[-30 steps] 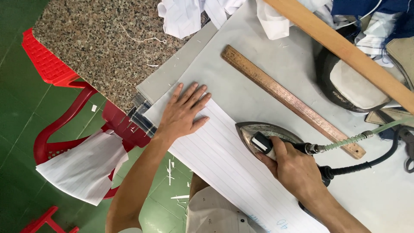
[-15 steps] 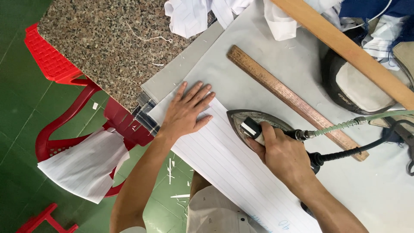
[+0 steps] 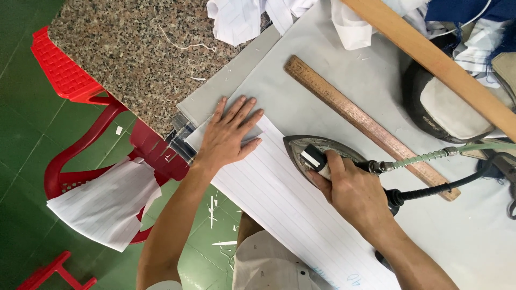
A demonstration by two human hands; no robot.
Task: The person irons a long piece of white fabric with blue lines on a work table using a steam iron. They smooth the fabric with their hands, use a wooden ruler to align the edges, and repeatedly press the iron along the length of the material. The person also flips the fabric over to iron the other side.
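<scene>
Striped white fabric [image 3: 279, 207] lies along the grey worktop [image 3: 333, 80], with one end near the worktop edge. The left hand [image 3: 228, 134] presses flat on that end, fingers released and spread. The right hand [image 3: 357, 196] has its fingers clenched around the handle of the iron [image 3: 312, 153], which sits on the fabric. A wooden ruler [image 3: 371, 126] lies just beside the iron.

A long wooden ruler [image 3: 371, 126] lies diagonally on the grey board [image 3: 301, 80]. Above it a wider wooden bar [image 3: 430, 59] crosses crumpled white cloth [image 3: 242, 16]. A red plastic chair [image 3: 80, 113] stands on the green floor [image 3: 21, 161], carrying a striped white piece [image 3: 102, 204].
</scene>
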